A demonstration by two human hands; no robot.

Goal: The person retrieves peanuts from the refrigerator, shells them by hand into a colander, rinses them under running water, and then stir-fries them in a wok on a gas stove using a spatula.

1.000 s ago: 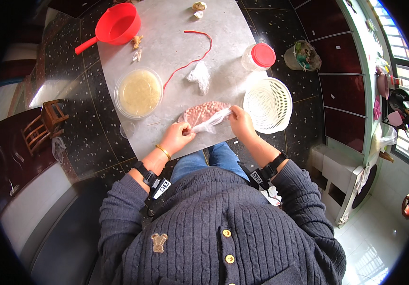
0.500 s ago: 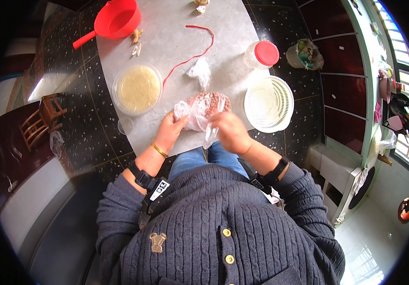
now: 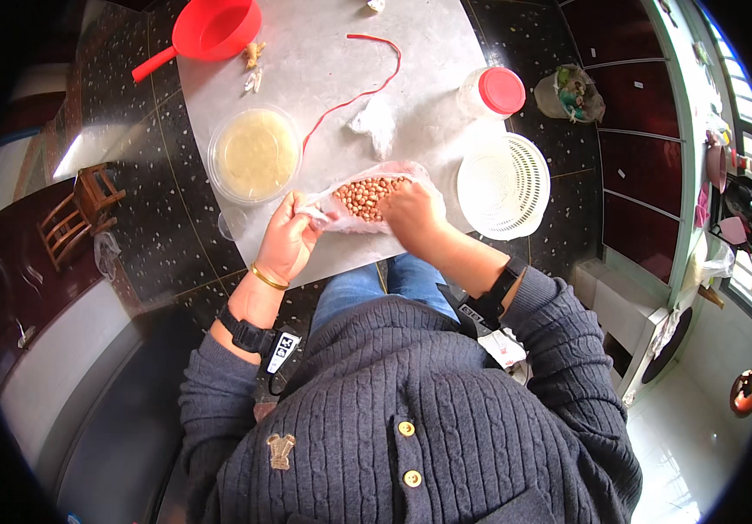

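Holding bag [image 3: 417, 169]: L hand [image 3: 287, 239], wrist label [image 3: 283, 350]

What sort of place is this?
Probably a home kitchen: a red plastic long-handled dipper, round white slotted plastic colander and thin translucent bag of reddish-brown kernels share a grey table.

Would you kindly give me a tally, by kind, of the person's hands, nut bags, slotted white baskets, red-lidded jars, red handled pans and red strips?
Hands: 2 (left hand, right hand)
Bag of nuts: 1
Slotted white basket: 1
Red-lidded jar: 1
Red handled pan: 1
Red strip: 1
Total: 7
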